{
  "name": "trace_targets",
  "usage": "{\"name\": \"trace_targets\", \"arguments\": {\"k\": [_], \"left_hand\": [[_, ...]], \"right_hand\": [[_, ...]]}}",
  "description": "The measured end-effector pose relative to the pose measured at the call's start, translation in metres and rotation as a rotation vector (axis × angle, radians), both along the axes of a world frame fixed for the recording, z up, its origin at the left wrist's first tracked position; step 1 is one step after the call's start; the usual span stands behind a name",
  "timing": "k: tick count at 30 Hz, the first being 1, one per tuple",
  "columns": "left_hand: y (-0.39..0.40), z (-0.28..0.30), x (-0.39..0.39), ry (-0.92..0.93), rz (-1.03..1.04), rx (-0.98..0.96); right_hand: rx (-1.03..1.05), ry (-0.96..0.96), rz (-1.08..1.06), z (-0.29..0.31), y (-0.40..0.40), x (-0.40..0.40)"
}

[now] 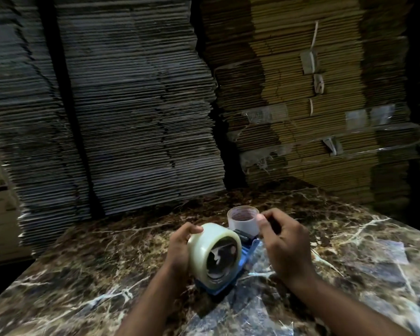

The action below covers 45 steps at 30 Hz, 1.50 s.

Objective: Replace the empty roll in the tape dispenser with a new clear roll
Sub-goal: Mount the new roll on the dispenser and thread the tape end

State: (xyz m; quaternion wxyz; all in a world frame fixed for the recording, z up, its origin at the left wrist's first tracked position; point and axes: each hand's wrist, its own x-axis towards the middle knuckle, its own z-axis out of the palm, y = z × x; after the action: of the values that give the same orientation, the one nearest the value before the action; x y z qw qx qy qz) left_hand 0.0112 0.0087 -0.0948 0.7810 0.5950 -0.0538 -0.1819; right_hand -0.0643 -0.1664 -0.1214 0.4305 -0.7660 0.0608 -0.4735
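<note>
Two bare forearms entering from the near edge, no sleeves visible, left hand (180,248) and right hand (285,246) bare, no gloves, rings, watch or wristbands visible, short fingernails visible on right thumb.

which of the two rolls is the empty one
The thin bare whitish core standing upright on the marble table, behind the blue dispenser. The thick clear tape roll in the left hand is full.

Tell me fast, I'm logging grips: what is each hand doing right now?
Left hand: grips the new roll on the dispenser.
Right hand: fingers curled, thumb at the empty core; a hold cannot be told.
</note>
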Motion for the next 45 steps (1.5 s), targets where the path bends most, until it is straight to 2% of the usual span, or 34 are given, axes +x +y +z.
{"name": "trace_targets", "arguments": {"k": [4, 9, 22, 30, 36, 45], "left_hand": [[0.006, -0.004, 0.002, 0.037, -0.031, 0.0], [0.01, -0.006, 0.003, 0.035, -0.109, -0.037], [0.012, -0.009, 0.003, -0.016, -0.231, -0.042], [0.011, -0.012, 0.005, -0.017, -0.156, -0.01], [0.011, -0.012, 0.004, -0.005, -0.163, -0.012], [0.009, -0.012, 0.003, -0.017, -0.145, 0.003]], "right_hand": [[0.08, 0.117, 0.002, 0.0, -0.004, 0.001], [0.081, 0.259, -0.015, 0.002, -0.006, 0.002], [0.041, 0.376, 0.093, -0.001, -0.004, 0.006], [0.237, 0.381, 0.215, 0.003, -0.006, 0.009], [0.427, 0.397, 0.405, 0.011, -0.002, 0.009], [0.508, 0.478, 0.486, 0.007, -0.006, 0.019]]}}
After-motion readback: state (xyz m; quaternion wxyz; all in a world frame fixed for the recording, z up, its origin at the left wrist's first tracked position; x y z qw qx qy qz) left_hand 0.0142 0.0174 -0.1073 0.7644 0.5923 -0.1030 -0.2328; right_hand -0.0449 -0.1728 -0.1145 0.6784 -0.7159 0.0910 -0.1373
